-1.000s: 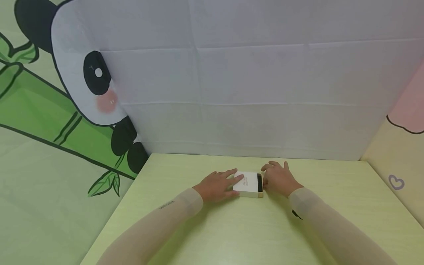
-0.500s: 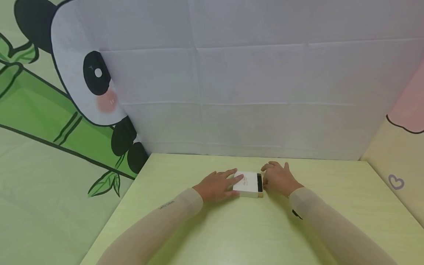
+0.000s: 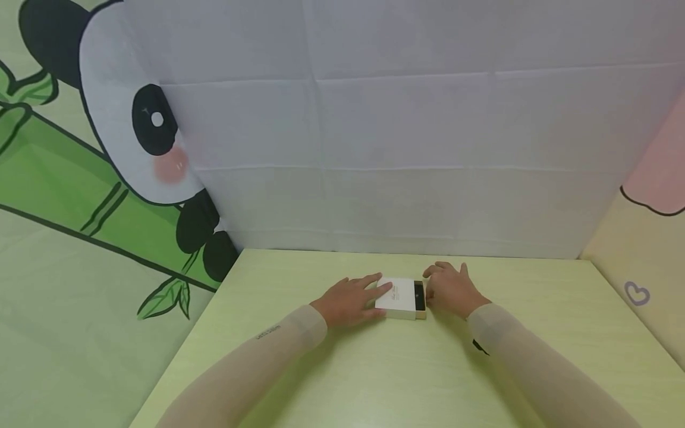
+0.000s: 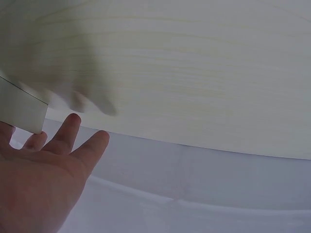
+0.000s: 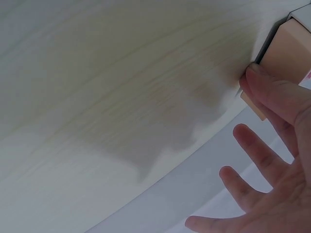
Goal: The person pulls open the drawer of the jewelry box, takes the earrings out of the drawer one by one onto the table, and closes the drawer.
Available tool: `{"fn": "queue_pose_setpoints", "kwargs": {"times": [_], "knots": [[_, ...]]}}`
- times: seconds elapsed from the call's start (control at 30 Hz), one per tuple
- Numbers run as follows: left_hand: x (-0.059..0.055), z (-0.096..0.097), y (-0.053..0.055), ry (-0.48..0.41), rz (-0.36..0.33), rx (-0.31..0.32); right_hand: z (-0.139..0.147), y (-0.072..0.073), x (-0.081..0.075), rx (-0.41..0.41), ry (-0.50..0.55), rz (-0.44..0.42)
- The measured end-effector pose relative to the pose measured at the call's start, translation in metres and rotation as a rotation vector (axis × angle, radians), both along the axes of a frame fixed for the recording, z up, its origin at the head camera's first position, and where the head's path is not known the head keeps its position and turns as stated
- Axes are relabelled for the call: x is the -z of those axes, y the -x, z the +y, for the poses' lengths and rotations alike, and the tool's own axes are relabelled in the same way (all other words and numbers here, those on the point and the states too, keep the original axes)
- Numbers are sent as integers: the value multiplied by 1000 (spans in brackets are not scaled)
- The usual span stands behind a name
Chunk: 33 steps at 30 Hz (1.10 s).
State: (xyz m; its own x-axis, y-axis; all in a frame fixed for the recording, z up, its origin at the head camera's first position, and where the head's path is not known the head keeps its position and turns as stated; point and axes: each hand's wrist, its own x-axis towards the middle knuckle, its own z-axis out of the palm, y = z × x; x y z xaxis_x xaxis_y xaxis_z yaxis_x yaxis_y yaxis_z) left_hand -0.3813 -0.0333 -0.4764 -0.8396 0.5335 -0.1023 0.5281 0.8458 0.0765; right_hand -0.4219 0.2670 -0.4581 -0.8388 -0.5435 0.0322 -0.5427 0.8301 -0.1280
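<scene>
While the white sleeve box (image 3: 395,297) lies flat on the pale table (image 3: 374,371) at lower center of the head view, its dark-topped inner drawer (image 3: 420,296) projects from the right end, facing the nearer right hand (image 3: 453,292). The left hand (image 3: 349,300) rests on the opposite end, fingers extended. Foreshortening leaves the long axis uncertain. Left wrist view: box corner at left edge, fingers spread beside it. Right wrist view: thumb and forefinger pinch the drawer's end at upper right; remaining fingers are splayed.
</scene>
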Motion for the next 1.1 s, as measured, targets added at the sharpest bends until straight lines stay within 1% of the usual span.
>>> {"fn": "queue_pose_setpoints", "kwargs": {"times": [0.13,0.33,0.6,0.7,0.93,1.1], "knots": [[1,1,1,0,2,-2,2,0,-1,-8,-6,11],[0,3,3,2,7,-7,4,5,-2,-22,-15,21],[0,5,8,-9,1,-19,6,13,-2,-29,-19,17],[0,5,8,-8,5,-16,6,14,-3,-25,-15,11],[-2,6,6,8,15,-13,6,15,-1,-9,1,-3],[-2,7,5,9,7,-15,6,14,-1,-9,-3,-8]]}}
